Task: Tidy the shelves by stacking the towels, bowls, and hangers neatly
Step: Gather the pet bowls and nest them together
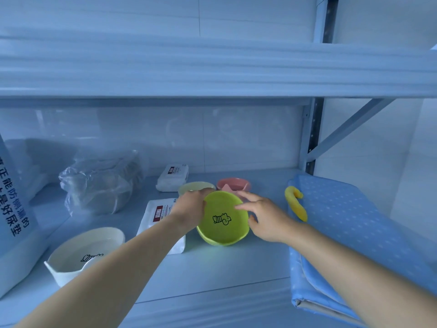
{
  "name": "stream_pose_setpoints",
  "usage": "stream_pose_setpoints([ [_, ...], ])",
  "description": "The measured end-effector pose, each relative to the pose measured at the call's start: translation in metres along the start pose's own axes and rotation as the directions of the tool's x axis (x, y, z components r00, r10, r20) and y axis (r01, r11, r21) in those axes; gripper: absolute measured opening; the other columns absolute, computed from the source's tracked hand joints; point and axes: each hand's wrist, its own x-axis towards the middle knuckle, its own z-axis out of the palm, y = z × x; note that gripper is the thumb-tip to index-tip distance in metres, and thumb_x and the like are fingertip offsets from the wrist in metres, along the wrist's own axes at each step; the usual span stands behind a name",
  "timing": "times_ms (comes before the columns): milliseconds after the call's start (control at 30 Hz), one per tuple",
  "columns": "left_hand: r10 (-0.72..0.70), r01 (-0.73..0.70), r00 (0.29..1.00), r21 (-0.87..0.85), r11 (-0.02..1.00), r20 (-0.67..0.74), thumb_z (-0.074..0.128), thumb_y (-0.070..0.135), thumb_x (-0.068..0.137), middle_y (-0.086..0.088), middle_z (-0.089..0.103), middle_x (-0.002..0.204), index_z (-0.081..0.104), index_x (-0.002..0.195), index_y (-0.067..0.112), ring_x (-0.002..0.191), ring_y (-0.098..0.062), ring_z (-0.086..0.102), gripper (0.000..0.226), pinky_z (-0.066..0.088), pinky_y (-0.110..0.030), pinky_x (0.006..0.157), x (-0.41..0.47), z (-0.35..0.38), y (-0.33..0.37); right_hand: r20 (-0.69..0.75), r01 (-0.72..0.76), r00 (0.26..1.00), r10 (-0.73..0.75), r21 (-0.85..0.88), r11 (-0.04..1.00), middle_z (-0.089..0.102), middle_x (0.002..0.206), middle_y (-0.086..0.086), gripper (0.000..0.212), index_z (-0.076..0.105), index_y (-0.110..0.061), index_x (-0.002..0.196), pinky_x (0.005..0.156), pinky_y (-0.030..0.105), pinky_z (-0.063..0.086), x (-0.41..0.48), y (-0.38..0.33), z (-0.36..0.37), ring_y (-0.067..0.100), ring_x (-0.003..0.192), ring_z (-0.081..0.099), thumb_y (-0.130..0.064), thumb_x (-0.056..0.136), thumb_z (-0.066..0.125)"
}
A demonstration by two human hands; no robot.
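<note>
A green bowl (pixel 222 221) with a small cartoon drawing inside sits tilted toward me at the middle of the shelf. My left hand (pixel 190 209) grips its left rim. My right hand (pixel 264 217) is beside its right rim, fingers spread and relaxed, fingertips over the rim edge. Behind it stand a pale yellow bowl (pixel 196 187) and a pink bowl (pixel 234 183). A white bowl (pixel 86 253) with the same drawing stands at the front left. A folded blue dotted towel (pixel 350 223) lies at the right, with a yellow hanger hook (pixel 295 204) at its left edge.
Two white wipe packs lie on the shelf, one (pixel 173 177) at the back, one (pixel 160 216) under my left forearm. A clear plastic bag (pixel 101 183) of grey material sits at the left, next to a tall printed package (pixel 14 200). An upper shelf (pixel 212 74) hangs overhead.
</note>
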Motion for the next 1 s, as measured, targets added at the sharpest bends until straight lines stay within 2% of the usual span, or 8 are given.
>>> stream_pose_setpoints([
  [167,-0.014,0.005,0.997,0.110,0.994,0.077,0.042,0.008,0.093,-0.010,0.061,0.120,0.051,0.129,0.030,0.106,-0.029,0.057,0.044,0.043,-0.028,0.081,0.002,0.007,-0.005,0.154,0.047,0.987,-0.047,0.000,0.999,0.055,0.131,-0.004,0.039,0.065,-0.019,0.115,0.101,0.012,0.030,-0.010,-0.001,0.008,0.011,0.122,0.047,-0.010,0.077,0.058],
  [233,-0.002,-0.011,0.996,0.143,0.990,0.086,0.042,0.009,0.093,-0.010,0.061,0.120,0.053,0.129,0.027,0.107,-0.030,0.057,0.042,0.044,-0.030,0.083,0.002,0.010,-0.002,0.219,0.043,0.975,-0.044,0.010,0.999,0.062,0.118,-0.005,0.031,0.067,-0.021,0.108,0.099,0.022,0.039,-0.014,-0.002,0.012,0.012,0.113,0.052,-0.018,0.077,0.064],
  [333,0.026,-0.043,0.993,0.154,0.987,0.114,0.043,0.009,0.092,-0.008,0.064,0.112,0.060,0.119,0.023,0.104,-0.029,0.058,0.036,0.047,-0.031,0.081,-0.002,0.013,0.001,0.240,0.025,0.970,-0.027,0.011,1.000,0.067,0.098,-0.002,0.018,0.068,-0.022,0.097,0.081,0.029,0.044,-0.018,-0.003,0.017,0.016,0.092,0.053,-0.032,0.081,0.067],
  [400,0.050,-0.067,0.992,0.143,0.988,0.116,0.043,0.010,0.092,-0.005,0.065,0.113,0.062,0.119,0.024,0.104,-0.026,0.058,0.035,0.048,-0.032,0.083,-0.008,0.016,0.001,0.224,0.011,0.975,-0.015,0.019,1.000,0.065,0.090,0.002,0.017,0.068,-0.024,0.093,0.070,0.026,0.035,-0.019,-0.003,0.018,0.014,0.081,0.044,-0.036,0.082,0.067],
  [633,0.295,-0.300,0.953,0.059,0.952,0.074,0.043,0.027,0.097,-0.004,0.065,0.097,0.067,0.096,0.011,0.093,-0.020,0.057,0.029,0.042,-0.029,0.077,-0.035,0.019,0.006,0.194,-0.005,0.981,-0.001,0.031,1.000,0.066,0.092,0.003,0.019,0.070,-0.025,0.096,0.065,0.025,0.031,-0.021,-0.007,0.017,0.012,0.076,0.043,-0.037,0.081,0.067],
  [833,0.331,-0.296,0.937,-0.244,0.923,0.115,0.051,0.039,0.093,-0.003,0.065,0.070,0.068,0.084,0.020,0.063,-0.017,0.054,0.028,0.045,-0.031,0.062,-0.053,0.010,0.010,0.176,-0.003,0.984,0.001,0.007,1.000,0.067,0.098,0.004,0.021,0.069,-0.020,0.099,0.078,0.027,0.043,-0.024,-0.008,0.017,0.017,0.087,0.053,-0.033,0.082,0.066],
  [900,0.355,-0.308,0.921,-0.261,0.915,0.160,0.061,0.042,0.086,0.009,0.067,0.077,0.070,0.090,0.029,0.068,-0.006,0.055,0.016,0.047,-0.021,0.067,-0.056,0.005,0.010,0.135,0.016,0.991,-0.019,0.023,1.000,0.066,0.096,0.001,0.020,0.071,-0.016,0.097,0.067,0.012,0.034,-0.024,-0.008,0.015,0.010,0.078,0.047,-0.028,0.082,0.068],
  [1000,0.403,-0.377,0.903,-0.170,0.910,0.152,0.073,0.031,0.076,0.018,0.065,0.092,0.068,0.101,0.033,0.077,0.009,0.047,0.026,0.037,-0.006,0.069,-0.060,0.005,0.006,0.102,0.028,0.994,-0.032,0.046,0.999,0.067,0.095,-0.002,0.018,0.072,-0.017,0.095,0.068,0.012,0.028,-0.025,-0.009,0.011,0.002,0.076,0.043,-0.028,0.080,0.069],
])
